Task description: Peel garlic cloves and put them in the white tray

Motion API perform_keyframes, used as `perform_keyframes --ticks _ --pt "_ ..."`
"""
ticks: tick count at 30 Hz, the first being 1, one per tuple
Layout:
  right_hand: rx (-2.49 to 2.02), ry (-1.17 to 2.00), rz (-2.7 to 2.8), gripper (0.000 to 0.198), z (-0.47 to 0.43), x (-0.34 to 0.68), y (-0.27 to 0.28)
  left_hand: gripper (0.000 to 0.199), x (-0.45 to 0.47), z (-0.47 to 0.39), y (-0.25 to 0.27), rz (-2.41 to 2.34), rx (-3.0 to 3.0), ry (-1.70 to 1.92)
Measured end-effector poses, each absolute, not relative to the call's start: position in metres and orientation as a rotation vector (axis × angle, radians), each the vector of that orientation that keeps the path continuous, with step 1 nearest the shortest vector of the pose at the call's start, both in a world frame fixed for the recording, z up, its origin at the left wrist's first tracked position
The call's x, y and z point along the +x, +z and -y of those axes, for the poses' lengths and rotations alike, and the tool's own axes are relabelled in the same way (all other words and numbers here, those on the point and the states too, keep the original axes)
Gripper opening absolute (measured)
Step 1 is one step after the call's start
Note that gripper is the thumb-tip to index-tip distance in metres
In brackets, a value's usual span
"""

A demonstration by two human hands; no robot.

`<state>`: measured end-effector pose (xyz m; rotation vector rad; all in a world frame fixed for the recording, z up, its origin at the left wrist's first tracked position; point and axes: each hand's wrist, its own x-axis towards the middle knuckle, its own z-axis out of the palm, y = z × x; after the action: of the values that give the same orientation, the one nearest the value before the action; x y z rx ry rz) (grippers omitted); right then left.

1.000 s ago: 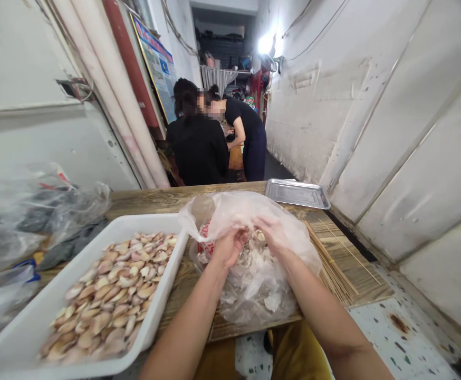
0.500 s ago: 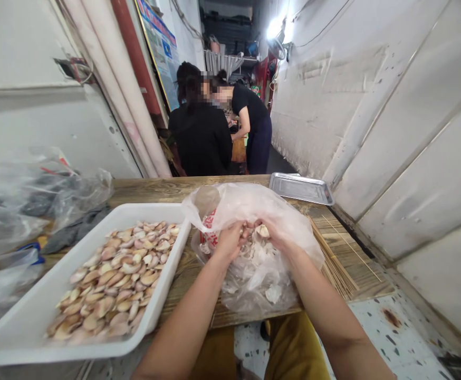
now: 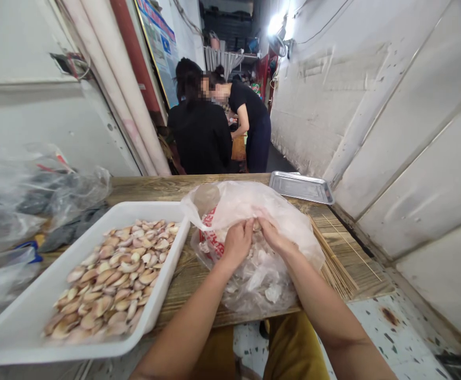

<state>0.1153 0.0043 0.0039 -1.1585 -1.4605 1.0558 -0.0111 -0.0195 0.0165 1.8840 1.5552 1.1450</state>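
My left hand (image 3: 238,244) and my right hand (image 3: 274,237) meet inside the mouth of a translucent plastic bag (image 3: 294,224). Their fingers are closed around a garlic bulb (image 3: 257,226), mostly hidden between the fingertips. Below the hands, the bag holds loose papery garlic skins (image 3: 256,258). Red print shows on its left side. To the left stands a white plastic tray (image 3: 161,295), with a large heap of unpeeled garlic cloves (image 3: 114,285) in it.
Bamboo skewers (image 3: 335,266) lie on the wooden table (image 3: 151,184) right of the bag. A metal tray (image 3: 301,188) sits at the back right. Crumpled plastic bags (image 3: 9,211) fill the far left. Beyond the table are two people in dark clothes (image 3: 201,137).
My fingertips have come closer together around the garlic bulb, which shows less than before. The left hand has turned slightly, its fingers now pointing up. The cloves and trays stay put.
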Motion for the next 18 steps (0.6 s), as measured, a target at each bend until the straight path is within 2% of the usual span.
perform_keyframes --ticks 5,13,18 --pt "-1.215 0.774 1.719 0.039 -0.003 0.109 0.014 0.050 -0.014 0.019 0.017 -1.586 1.833 1.136" --pt "-1.354 0.464 1.799 0.038 0.013 0.093 0.020 0.040 -0.010 0.020 0.009 -1.401 1.787 1.364" --pt "-1.436 0.352 1.778 0.041 0.014 0.090 0.016 0.040 -0.008 0.021 0.009 -1.447 1.775 1.336"
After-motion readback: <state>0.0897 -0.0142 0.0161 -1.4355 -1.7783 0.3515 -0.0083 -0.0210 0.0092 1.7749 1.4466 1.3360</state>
